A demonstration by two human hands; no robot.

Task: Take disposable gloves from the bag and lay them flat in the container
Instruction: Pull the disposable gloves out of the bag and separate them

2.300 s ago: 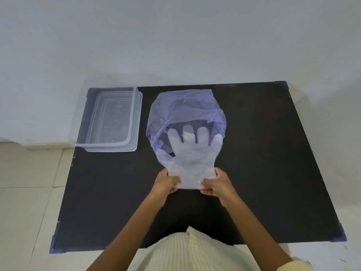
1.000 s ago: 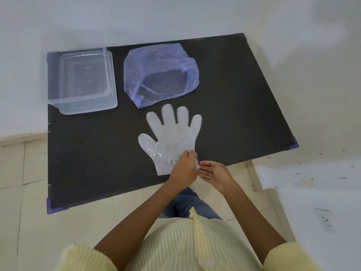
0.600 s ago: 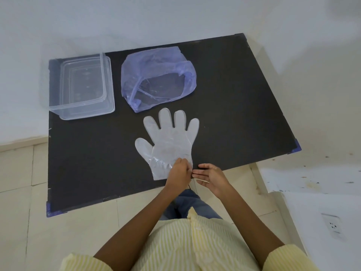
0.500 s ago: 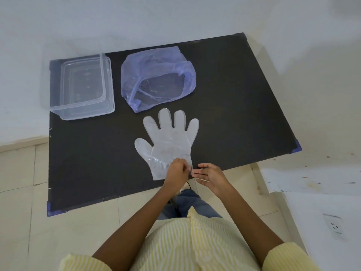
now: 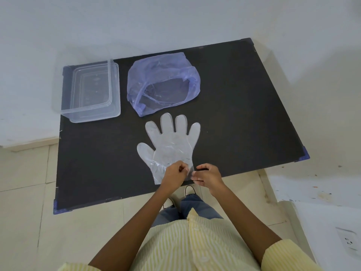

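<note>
A clear disposable glove lies flat on the black table, fingers pointing away from me. My left hand and my right hand both pinch its cuff at the right corner, close to the table's near edge. The translucent purple bag lies open beyond the glove. The clear plastic container stands at the far left corner, with nothing visible inside it.
A white wall runs behind the table. Tiled floor shows to the left and in front of the table. A white surface with a socket is at the lower right.
The glove has come out of the bag and now lies spread on the table. My hands have drawn together at the cuff's right corner. The view has tilted and pulled back.
</note>
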